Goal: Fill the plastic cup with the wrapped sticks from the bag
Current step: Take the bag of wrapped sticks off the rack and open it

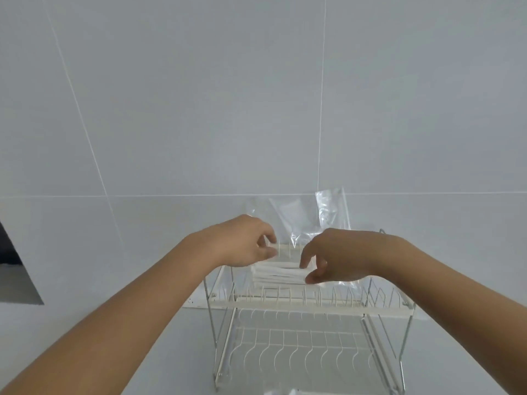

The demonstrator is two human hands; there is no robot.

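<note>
A clear plastic bag [299, 215] stands on the top tier of a white wire dish rack [299, 305], leaning toward the wall. A bundle of white wrapped sticks [278, 275] lies across the rack's top tier. My right hand [339, 255] pinches the right end of the bundle between thumb and fingers. My left hand [245, 242] is at the bundle's left end, fingers curled against the bag's edge; what it grips is hard to tell. No plastic cup is in view.
The rack has an empty lower tier [299, 349] and stands on a white counter against a grey tiled wall [199, 95]. A dark opening [11, 252] is at the far left. Something pale and clear [288, 392] shows at the bottom edge.
</note>
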